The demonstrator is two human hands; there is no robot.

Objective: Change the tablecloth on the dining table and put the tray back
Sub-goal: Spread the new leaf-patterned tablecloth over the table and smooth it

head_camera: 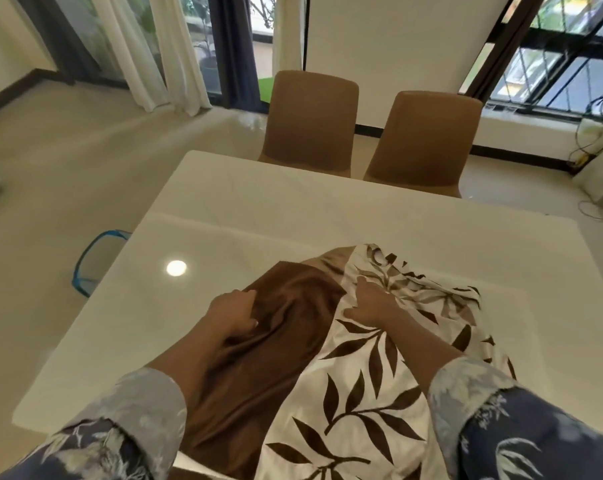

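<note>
The cloth lies bunched at lower centre of the frame, on the near edge of the table. It is half brown satin, half white with a brown leaf print. It looks light, limp and slippery, so it will likely slide on the glossy white top. It is best taken by hems or corners rather than mid-fold.

The left hand has its fingers curled, gripping a brown fold. The right hand rests on the printed part with the thumb spread, but I cannot tell whether it pinches a fold. Two tan chairs with rounded backs stand at the top centre.
</note>
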